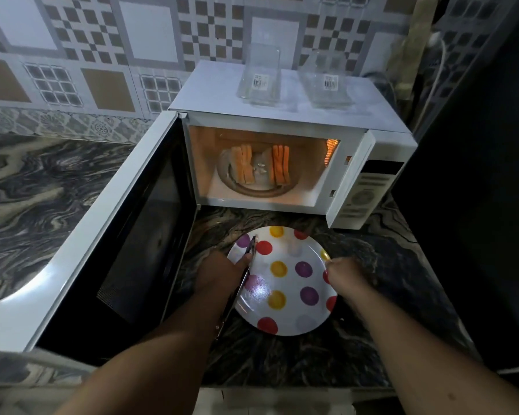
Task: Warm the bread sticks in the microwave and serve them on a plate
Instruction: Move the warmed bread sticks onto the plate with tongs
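The microwave [282, 139] stands open on the desk [42, 181], its door [117, 235] swung left and its inside lit. Bread sticks [264, 167] lie on the turntable in two groups, their long axes running front to back; about three at left and three at right, the exact count unclear. A dotted plate [282, 283] lies flat on the desk before the microwave. The left hand [222, 271] is closed on tongs [246, 271], which point away over the plate's left side. The right hand [345, 274] pinches the plate's right rim. Two clear containers [259, 76] sit on top of the microwave.
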